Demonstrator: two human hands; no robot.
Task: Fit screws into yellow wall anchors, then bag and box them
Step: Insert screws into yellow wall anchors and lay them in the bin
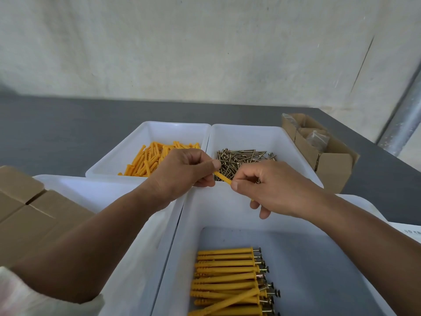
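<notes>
A single yellow wall anchor is held between both hands above the near edge of the screw bin. My left hand pinches its left end and my right hand pinches its right end. A white bin at the back left holds loose yellow anchors. The white bin beside it holds loose metal screws. In the near white bin, several anchors with screws fitted lie side by side.
Another white bin sits under my left forearm. A closed cardboard box lies at the left. An open cardboard box with clear bags stands at the back right. The table is dark grey, against a pale wall.
</notes>
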